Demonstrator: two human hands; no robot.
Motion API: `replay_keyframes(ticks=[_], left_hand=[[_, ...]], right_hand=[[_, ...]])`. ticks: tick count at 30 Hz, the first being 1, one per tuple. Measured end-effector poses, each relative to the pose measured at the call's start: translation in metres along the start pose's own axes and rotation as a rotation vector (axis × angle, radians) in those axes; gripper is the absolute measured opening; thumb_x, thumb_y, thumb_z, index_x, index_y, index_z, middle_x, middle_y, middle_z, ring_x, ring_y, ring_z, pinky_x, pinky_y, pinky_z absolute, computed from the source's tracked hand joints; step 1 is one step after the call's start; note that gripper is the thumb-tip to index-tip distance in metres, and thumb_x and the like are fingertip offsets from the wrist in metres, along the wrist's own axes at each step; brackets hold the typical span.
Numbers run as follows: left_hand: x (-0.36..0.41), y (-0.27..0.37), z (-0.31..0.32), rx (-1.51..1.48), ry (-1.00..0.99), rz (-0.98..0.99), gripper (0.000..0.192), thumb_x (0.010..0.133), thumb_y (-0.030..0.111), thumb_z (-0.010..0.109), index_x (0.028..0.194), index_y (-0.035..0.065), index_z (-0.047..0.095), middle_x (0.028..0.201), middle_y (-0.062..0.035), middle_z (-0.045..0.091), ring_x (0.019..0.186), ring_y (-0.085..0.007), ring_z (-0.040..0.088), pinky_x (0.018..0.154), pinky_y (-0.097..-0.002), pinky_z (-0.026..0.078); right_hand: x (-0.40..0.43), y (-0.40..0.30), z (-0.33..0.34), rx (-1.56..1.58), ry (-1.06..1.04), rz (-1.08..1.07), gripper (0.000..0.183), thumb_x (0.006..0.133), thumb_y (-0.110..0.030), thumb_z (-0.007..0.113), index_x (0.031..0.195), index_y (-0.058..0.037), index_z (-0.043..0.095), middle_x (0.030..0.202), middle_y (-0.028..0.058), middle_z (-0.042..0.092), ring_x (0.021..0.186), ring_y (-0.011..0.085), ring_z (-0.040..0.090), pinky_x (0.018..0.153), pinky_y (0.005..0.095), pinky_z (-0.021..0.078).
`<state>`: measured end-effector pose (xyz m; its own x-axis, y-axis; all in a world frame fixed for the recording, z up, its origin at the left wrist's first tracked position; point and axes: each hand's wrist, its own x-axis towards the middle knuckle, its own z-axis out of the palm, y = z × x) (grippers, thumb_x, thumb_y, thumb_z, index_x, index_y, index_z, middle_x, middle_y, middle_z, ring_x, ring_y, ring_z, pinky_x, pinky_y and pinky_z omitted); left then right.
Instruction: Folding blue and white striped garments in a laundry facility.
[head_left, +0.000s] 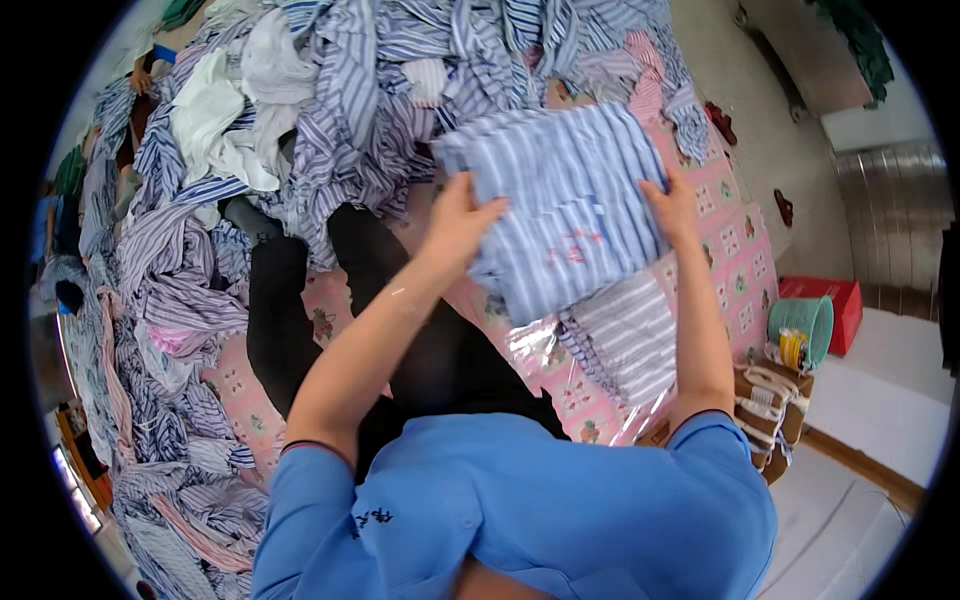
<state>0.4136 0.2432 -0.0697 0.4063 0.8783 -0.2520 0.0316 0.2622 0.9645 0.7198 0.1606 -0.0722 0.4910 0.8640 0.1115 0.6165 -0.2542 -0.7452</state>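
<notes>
A folded blue-and-white striped garment (562, 202) with red printed marks is held up between my two hands. My left hand (463, 221) grips its left edge, thumb on top. On the opposite edge my right hand (670, 208) has hold of the cloth, thumb also on top. Beneath and nearer my body lies a folded grey-and-white striped garment (630, 337), partly covered by the held one, beside clear plastic (536, 341). The fingers under the cloth are hidden.
Heaped striped garments (337, 82) lie ahead and to the left on a pink patterned sheet (727, 247). White cloth (206, 112) lies among them. At right are a green plastic basket (806, 322), a red box (840, 304) and slippers (721, 124). Other people are partly visible at far left.
</notes>
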Motion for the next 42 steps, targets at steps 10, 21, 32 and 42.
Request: replay_keyframes(ticks=[10, 21, 32, 42], left_hand=[[-0.035, -0.090, -0.039, -0.024, -0.339, -0.178, 0.022, 0.086, 0.014, 0.055, 0.104, 0.0012, 0.053, 0.090, -0.0045, 0.059, 0.079, -0.0117, 0.057, 0.068, -0.0253, 0.046], [-0.106, -0.029, -0.166, -0.483, 0.252, -0.095, 0.015, 0.090, 0.011, 0.047, 0.100, 0.0023, 0.054, 0.091, -0.0106, 0.061, 0.079, -0.0186, 0.061, 0.070, -0.0289, 0.049], [-0.065, 0.031, -0.218, -0.669, -0.021, -0.174, 0.039, 0.089, 0.030, 0.050, 0.113, -0.0012, 0.053, 0.102, -0.0071, 0.061, 0.089, -0.0159, 0.058, 0.082, -0.0289, 0.045], [-0.150, 0.025, -0.222, -0.818, 0.361, 0.137, 0.024, 0.088, 0.010, 0.047, 0.106, -0.0023, 0.055, 0.099, -0.0098, 0.062, 0.086, -0.0180, 0.061, 0.078, -0.0297, 0.049]], right_hand=[[0.109, -0.014, 0.182, -0.061, -0.112, -0.257, 0.050, 0.073, -0.026, 0.067, 0.112, 0.0007, 0.051, 0.110, 0.0188, 0.055, 0.102, 0.0313, 0.052, 0.088, 0.0359, 0.0407], [0.174, -0.302, 0.334, 0.751, -0.135, -0.260, 0.017, 0.077, -0.010, 0.059, 0.089, 0.0023, 0.059, 0.068, 0.0012, 0.054, 0.062, 0.0080, 0.047, 0.057, 0.0234, 0.0384], [-0.206, -0.295, 0.215, 0.601, -1.514, -0.526, 0.011, 0.083, -0.006, 0.052, 0.089, 0.0007, 0.058, 0.073, 0.0062, 0.058, 0.067, 0.0111, 0.055, 0.062, 0.0264, 0.0450], [-0.221, -0.262, 0.214, 0.228, -0.452, -0.568, 0.051, 0.065, -0.018, 0.071, 0.107, 0.0003, 0.049, 0.107, 0.0176, 0.051, 0.098, 0.0337, 0.050, 0.090, 0.0407, 0.0357]])
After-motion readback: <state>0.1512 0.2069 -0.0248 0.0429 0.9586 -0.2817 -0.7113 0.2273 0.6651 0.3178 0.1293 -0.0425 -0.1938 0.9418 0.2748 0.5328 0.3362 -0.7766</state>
